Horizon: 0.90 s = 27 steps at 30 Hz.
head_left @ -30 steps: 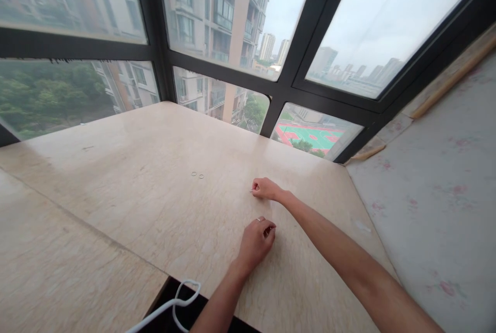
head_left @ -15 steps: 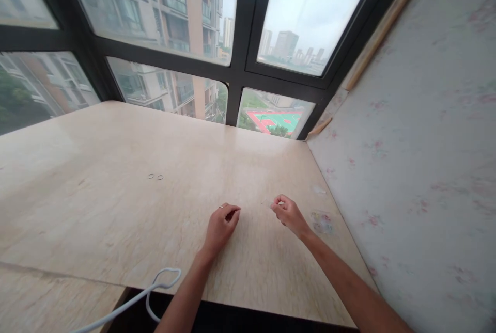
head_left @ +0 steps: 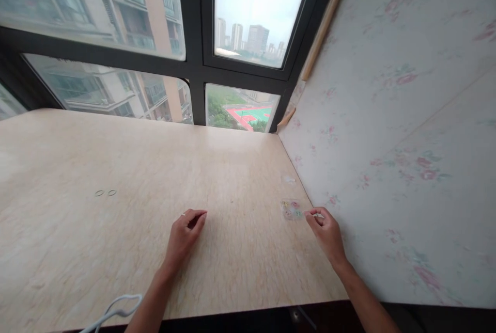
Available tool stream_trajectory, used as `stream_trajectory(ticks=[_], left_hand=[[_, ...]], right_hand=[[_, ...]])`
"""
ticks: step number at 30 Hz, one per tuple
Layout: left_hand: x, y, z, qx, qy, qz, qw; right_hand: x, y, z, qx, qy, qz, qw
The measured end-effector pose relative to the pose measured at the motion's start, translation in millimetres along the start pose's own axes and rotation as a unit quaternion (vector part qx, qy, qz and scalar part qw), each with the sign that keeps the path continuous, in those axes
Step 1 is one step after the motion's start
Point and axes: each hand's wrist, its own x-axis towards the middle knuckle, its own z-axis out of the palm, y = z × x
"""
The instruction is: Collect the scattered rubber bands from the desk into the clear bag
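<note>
My left hand (head_left: pixel 185 234) rests on the marbled tabletop (head_left: pixel 232 255), thumb and forefinger pinched together; anything between them is too small to make out. It wears a ring on one finger. My right hand (head_left: pixel 326 232) is beside the small clear plastic box (head_left: pixel 291 210), at its right edge near the wall. Its fingertips are pinched too, and what they hold, if anything, I cannot make out. Small yellow, pink and green pieces lie in separate compartments of the box.
Two thin rings (head_left: pixel 105 193) lie side by side at the left. Behind the box is a small clear plastic piece (head_left: pixel 288 179). A white cable (head_left: pixel 116 308) loops over the front edge. Flowered wallpaper (head_left: pixel 403 178) borders the right, and dark-framed windows (head_left: pixel 198 75) stand at the back.
My right hand has moved right, from the middle of the table to the edge of the plastic box. The view has turned right. My left hand keeps its pinch.
</note>
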Motion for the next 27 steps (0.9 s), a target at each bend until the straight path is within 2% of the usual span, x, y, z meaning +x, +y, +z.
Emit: stream_trajectory(ticks=[3,8,14,21,27], left_hand=[[-0.2,0.5,-0.1,0.004,0.004,-0.001,1.000],[-0.7,2.6,-0.3,0.006,0.008,-0.010,1.000],[-0.6,1.7,0.4,0.002,0.006,-0.018,1.000],[-1.9,0.0,1.8,-0.021,-0.003,-0.039,0.999],[-3.9,5.8,1.2,-0.080,-0.017,-0.089,0.993]], right_hand=[[9.9,5.2,-2.3,-0.052,0.025,-0.024,0.998],[16.7,14.7,0.2,-0.166,-0.022,-0.069,0.983],[-4.5,18.7,0.3,-0.140,-0.019,-0.068,0.988],[-37.9,25.2,5.7,-0.101,-0.086,-0.096,0.987],[-44.3,39.0,5.8,-0.140,-0.110,-0.120,0.977]])
